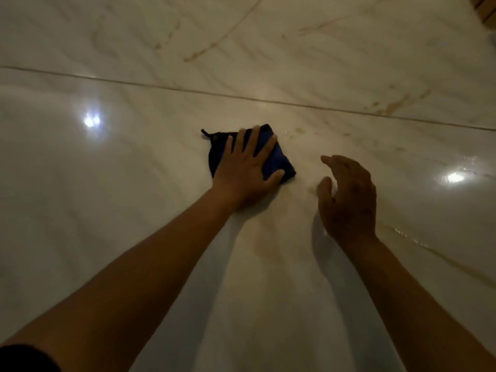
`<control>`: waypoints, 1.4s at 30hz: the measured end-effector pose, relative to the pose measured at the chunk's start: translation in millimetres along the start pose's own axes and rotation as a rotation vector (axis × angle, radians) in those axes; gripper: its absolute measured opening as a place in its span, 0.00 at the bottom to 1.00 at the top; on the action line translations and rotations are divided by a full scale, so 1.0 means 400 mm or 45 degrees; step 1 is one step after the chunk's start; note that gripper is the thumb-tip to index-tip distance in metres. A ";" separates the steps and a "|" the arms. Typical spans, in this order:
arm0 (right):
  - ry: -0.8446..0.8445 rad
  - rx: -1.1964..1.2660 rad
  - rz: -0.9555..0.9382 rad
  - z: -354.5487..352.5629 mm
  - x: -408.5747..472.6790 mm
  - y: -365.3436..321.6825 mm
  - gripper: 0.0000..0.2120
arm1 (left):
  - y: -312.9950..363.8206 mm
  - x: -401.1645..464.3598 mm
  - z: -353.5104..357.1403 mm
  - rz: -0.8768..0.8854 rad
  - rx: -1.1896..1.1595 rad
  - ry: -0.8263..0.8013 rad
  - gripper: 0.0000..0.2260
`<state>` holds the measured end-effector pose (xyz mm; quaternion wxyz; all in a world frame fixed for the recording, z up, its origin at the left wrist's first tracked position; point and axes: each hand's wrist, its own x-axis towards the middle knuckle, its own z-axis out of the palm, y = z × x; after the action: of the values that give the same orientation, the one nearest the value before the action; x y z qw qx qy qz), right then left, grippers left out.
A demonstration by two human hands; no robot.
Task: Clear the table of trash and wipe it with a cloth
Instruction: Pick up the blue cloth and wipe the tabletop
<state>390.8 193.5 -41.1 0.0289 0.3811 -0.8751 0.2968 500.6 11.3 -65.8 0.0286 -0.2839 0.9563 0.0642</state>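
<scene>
While left hand (248, 170) flattens cloth (279, 159), right hand (346, 200) hovers

no readable text, labels or nos. anywhere in view.

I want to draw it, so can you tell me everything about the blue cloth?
The cloth is dark blue, soft-looking fabric, folded into a small pad with a little dark loop poking out at its far left corner. It lies flat on the shiny marble table. The left hand presses on it with spread, straight fingers, covering most of it.
</scene>
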 end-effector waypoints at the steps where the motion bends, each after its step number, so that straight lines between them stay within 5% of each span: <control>1: 0.037 0.029 0.023 -0.018 -0.043 -0.008 0.21 | 0.025 -0.079 0.005 0.076 -0.013 -0.006 0.37; 6: 0.051 0.117 0.013 -0.078 -0.220 -0.045 0.19 | 0.145 -0.544 0.040 0.473 -0.010 -0.095 0.36; 9: -0.052 0.128 -0.074 -0.097 -0.319 -0.066 0.18 | 0.114 -0.580 0.050 0.604 0.054 -0.066 0.36; 16: -0.323 -0.106 -0.138 -0.117 -0.539 0.007 0.23 | 0.122 -0.481 0.059 -0.158 0.007 -0.035 0.36; 25: -0.415 -0.122 -0.168 -0.195 -0.667 0.015 0.25 | 0.388 -1.120 0.103 0.145 -0.074 -0.092 0.36; 29: -0.534 -0.165 -0.240 -0.228 -0.693 0.017 0.26 | 0.302 -1.074 0.110 0.162 0.031 -0.070 0.35; 35: -0.583 -0.208 -0.297 -0.251 -0.718 0.042 0.27 | 0.198 -0.920 0.106 -0.516 -0.020 -0.023 0.37; 42: -0.576 -0.185 -0.286 -0.252 -0.709 0.035 0.26 | 0.491 -1.227 0.141 -0.135 -0.173 -0.011 0.37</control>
<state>564.4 439.8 -43.9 -0.1076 0.5295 -0.8305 0.1353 805.2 447.1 -56.1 0.0167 -0.3350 0.9332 0.1285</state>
